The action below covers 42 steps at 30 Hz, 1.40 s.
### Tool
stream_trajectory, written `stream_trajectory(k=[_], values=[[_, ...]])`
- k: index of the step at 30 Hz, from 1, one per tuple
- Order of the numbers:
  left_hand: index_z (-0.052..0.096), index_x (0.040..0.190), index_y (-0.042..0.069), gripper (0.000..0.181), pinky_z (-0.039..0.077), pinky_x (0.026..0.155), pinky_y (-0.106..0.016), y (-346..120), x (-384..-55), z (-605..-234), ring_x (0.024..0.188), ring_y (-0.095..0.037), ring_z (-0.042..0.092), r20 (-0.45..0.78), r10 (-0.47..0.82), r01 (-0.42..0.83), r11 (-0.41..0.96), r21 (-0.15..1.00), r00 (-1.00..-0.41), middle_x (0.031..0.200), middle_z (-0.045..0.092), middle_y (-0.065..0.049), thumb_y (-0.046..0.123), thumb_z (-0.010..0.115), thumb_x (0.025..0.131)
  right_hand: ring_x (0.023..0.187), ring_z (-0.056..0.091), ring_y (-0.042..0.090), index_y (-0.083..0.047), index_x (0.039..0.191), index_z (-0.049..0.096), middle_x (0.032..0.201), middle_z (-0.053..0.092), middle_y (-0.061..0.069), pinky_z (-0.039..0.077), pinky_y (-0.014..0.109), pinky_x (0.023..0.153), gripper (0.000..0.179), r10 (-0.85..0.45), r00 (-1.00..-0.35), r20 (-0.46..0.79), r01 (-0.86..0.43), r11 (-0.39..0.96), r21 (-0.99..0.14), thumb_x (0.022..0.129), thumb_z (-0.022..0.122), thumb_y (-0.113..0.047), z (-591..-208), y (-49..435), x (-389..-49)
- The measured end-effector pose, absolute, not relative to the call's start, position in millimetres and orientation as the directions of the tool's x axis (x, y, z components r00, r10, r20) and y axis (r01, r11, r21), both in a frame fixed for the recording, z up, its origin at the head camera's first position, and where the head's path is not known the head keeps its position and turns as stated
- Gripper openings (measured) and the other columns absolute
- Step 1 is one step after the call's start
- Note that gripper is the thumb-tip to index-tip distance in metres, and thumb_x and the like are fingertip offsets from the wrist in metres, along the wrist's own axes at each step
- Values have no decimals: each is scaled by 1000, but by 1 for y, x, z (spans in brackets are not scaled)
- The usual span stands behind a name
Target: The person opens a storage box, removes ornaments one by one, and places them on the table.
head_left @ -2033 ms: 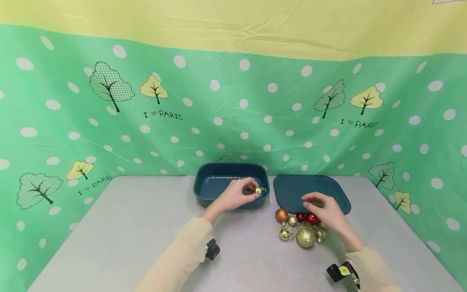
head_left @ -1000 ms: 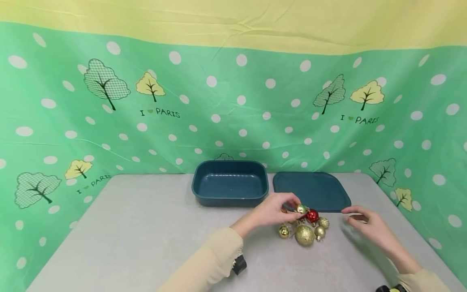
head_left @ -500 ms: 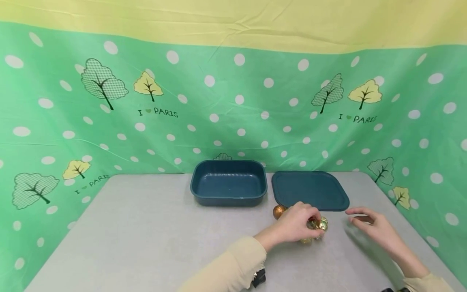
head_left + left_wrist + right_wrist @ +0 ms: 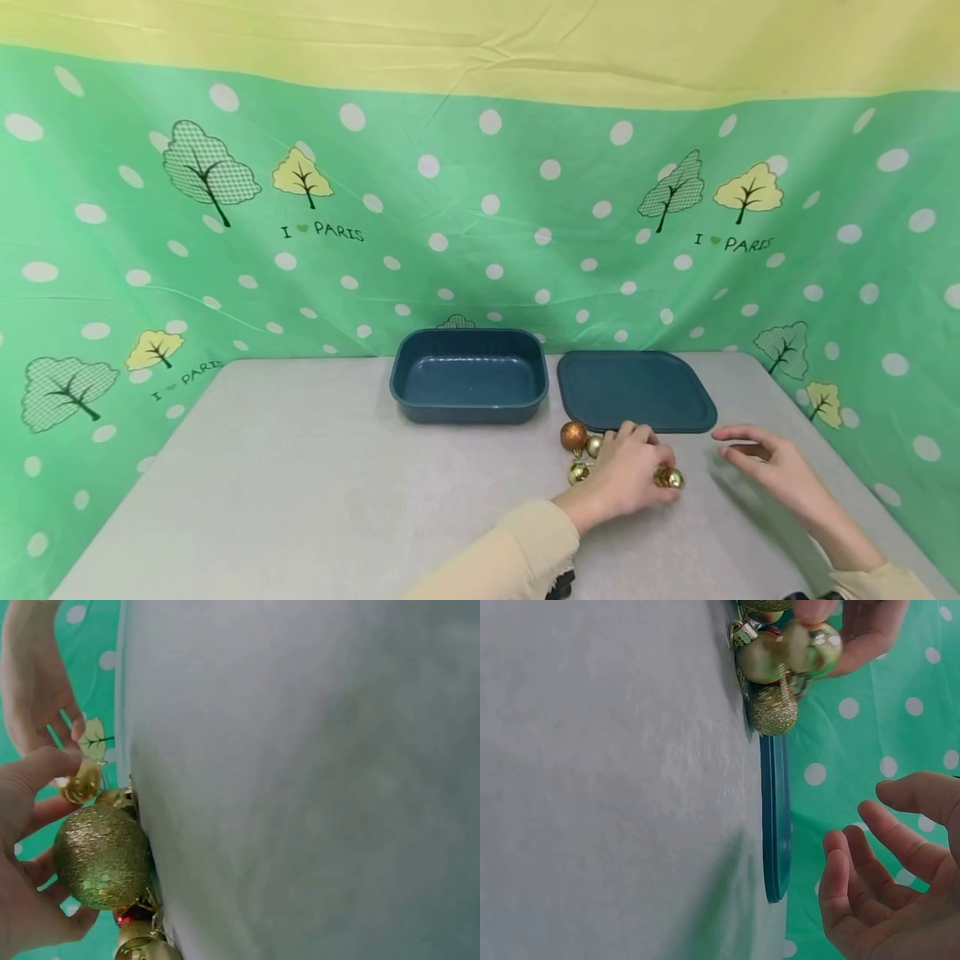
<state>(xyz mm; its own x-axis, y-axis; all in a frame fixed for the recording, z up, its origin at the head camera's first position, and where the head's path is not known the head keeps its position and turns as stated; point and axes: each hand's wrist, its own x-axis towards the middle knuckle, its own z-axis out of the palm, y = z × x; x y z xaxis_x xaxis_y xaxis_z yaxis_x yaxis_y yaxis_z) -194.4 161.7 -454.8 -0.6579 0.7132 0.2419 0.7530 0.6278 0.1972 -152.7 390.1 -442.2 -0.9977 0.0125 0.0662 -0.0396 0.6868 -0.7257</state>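
My left hand [image 4: 632, 471] pinches a small shiny gold Christmas bauble [image 4: 81, 784] between thumb and forefinger. It reaches over a cluster of baubles and hides much of it in the head view. To its left show an orange glitter bauble [image 4: 573, 435], a pale gold one [image 4: 594, 447] and another shiny gold one [image 4: 577, 472]. The left wrist view has a large gold glitter bauble [image 4: 103, 856] beside the palm; in the right wrist view a small glitter bauble [image 4: 773, 711] lies below the held one. My right hand [image 4: 776, 475] hovers to the right, fingers relaxed, holding nothing.
A dark blue box [image 4: 470, 413] stands at the back of the grey table [image 4: 300, 483], nothing showing inside. Its flat blue lid [image 4: 637, 387] lies to its right, just behind the baubles. A green dotted cloth [image 4: 420, 275] hangs behind the table and at its sides.
My left hand has carried the gold bauble from over the box's front right corner rightward across the cluster. My right hand has moved off the cluster to the right, then stayed nearly still.
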Motion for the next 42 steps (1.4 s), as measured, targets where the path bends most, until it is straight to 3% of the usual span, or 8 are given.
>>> stream_trajectory(k=[4, 14, 22, 30, 32, 35, 39, 42], values=[[74, 96, 38, 21, 34, 73, -22, 163, -192, -460, 95, -5, 39, 259, 698, 741, 656, 140, -667, 105, 53, 13, 52, 74, 80, 87, 57, -6, 6, 120, 60, 115, 63, 14, 50, 25, 69, 35, 13, -998, 63, -38, 683, -730, 96, 62, -20, -442, 389, -153], [76, 98, 42, 29, 28, 68, -21, 161, -192, -463, 88, -8, 31, 246, 646, 689, 701, 183, -723, 95, 44, 10, 58, 76, 74, 86, 58, -5, 7, 118, 60, 109, 64, 4, 51, 23, 70, 34, 11, -996, 94, -63, 661, -748, 96, 62, -18, -444, 389, -152], [74, 108, 40, 43, 28, 65, -17, 150, -195, -460, 85, -5, 28, 222, 645, 677, 647, 352, -732, 97, 47, 11, 61, 75, 71, 87, 58, -8, 9, 119, 60, 104, 59, -21, 50, 18, 70, 34, 19, -993, 116, -78, 637, -767, 96, 62, -16, -445, 391, -152], [75, 110, 33, 38, 31, 68, -16, 130, -199, -452, 91, -3, 31, 263, 650, 676, 537, 504, -713, 101, 50, 9, 52, 78, 76, 88, 58, -7, 9, 121, 58, 106, 57, -22, 51, 22, 71, 37, 5, -999, 51, -38, 607, -794, 96, 62, -19, -447, 394, -152], [74, 113, 31, 40, 31, 68, -15, 122, -201, -449, 91, -3, 31, 278, 655, 687, 521, 507, -703, 102, 49, 8, 50, 77, 78, 89, 58, -7, 10, 122, 56, 107, 58, -21, 52, 24, 71, 38, -6, -999, 54, -47, 603, -797, 96, 62, -17, -448, 393, -152], [73, 116, 28, 43, 32, 70, -15, 107, -205, -445, 91, -5, 33, 292, 649, 691, 524, 499, -703, 103, 50, 6, 49, 76, 79, 90, 62, 1, 11, 124, 53, 114, 63, -2, 54, 26, 70, 38, -72, -992, 102, -125, 652, -748, 95, 62, -11, -449, 394, -153], [70, 121, 22, 46, 34, 75, -17, 82, -212, -442, 94, -7, 36, 277, 618, 658, 554, 510, -735, 103, 53, 5, 48, 74, 82, 102, 60, 40, 11, 130, 48, 124, 53, 33, 54, 47, 78, 49, -204, -959, 200, -283, 759, -587, 89, 68, -8, -451, 392, -154], [68, 124, 18, 47, 36, 78, -20, 61, -218, -443, 95, -9, 38, 285, 597, 646, 569, 509, -750, 104, 56, 2, 45, 72, 85, 110, 45, 59, 7, 136, 45, 131, 44, 36, 41, 70, 82, 62, -259, -933, 251, -350, 822, -450, 85, 73, -13, -453, 390, -155]])
